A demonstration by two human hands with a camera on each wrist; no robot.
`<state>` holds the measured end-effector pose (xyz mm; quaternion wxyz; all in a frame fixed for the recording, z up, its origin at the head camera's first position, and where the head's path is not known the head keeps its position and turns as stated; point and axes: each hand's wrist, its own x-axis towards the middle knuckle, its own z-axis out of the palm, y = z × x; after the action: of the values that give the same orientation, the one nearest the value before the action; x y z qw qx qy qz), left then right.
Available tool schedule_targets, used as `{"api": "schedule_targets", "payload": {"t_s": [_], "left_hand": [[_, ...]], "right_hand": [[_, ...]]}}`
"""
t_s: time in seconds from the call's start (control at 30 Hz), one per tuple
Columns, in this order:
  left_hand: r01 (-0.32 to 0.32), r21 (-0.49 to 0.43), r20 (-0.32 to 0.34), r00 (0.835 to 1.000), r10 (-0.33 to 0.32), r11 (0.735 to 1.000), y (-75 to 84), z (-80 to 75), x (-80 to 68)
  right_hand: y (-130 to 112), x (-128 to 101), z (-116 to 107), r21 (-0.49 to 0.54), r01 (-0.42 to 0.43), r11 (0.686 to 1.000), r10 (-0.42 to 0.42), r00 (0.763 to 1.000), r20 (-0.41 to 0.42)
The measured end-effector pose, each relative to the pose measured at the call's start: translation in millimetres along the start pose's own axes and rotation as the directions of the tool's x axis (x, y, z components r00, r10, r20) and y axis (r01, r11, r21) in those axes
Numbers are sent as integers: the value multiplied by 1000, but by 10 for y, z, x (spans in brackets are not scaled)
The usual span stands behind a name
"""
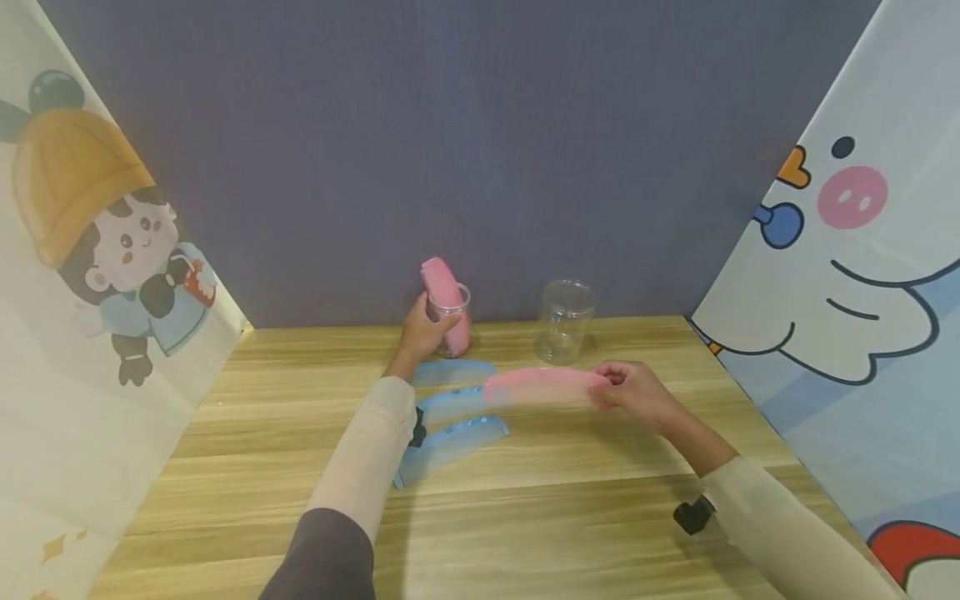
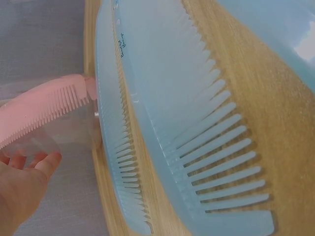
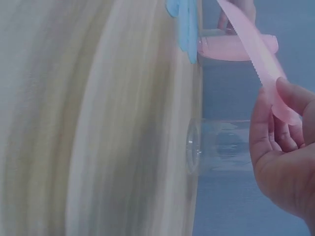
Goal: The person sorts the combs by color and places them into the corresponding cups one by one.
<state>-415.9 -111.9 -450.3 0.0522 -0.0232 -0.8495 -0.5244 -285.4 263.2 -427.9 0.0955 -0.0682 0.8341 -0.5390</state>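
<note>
A dark blue-grey wall point(image 1: 480, 150) closes the back of the scene, with cartoon-printed panels slanting in at the left point(image 1: 97, 250) and right point(image 1: 847, 275) edges of the frame, and a pale wooden surface point(image 1: 525, 517) fills the lower half.

Near the middle of the head view, at the back edge of the surface, the left hand point(image 1: 422, 331) has its grip curled round a small clear cup point(image 1: 452, 321) that stands upright with a pink comb point(image 1: 445, 300) leaning inside it. To the right of it, a little apart, an empty clear jar point(image 1: 564, 322) stands upright.

Right of centre, the right hand point(image 1: 633, 392) pinches the right end of a second pink comb point(image 1: 542, 388), holding it roughly level above the surface, its free end pointing toward the left of the frame. In the right wrist view the thumb and fingers point(image 3: 290, 96) press on that comb's end, with the jar just beyond.

Three blue combs point(image 1: 453, 408) lie flat on the surface, stacked one below the other beside the left forearm, the pink comb's free end over the middle one.
</note>
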Motion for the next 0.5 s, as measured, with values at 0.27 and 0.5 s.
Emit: {"api": "schedule_targets", "payload": {"t_s": [0.27,0.5], "left_hand": [[1,-17,4,1000,-1,1000,9,8,-21],[2,-15,0,1000,-2,1000,27,13,-23]], "right_hand": [[-119,177,-8,-8,-8,1000,8,1000,-5],[-312,339,-20,62,-40,997,42,999,-20]]}}
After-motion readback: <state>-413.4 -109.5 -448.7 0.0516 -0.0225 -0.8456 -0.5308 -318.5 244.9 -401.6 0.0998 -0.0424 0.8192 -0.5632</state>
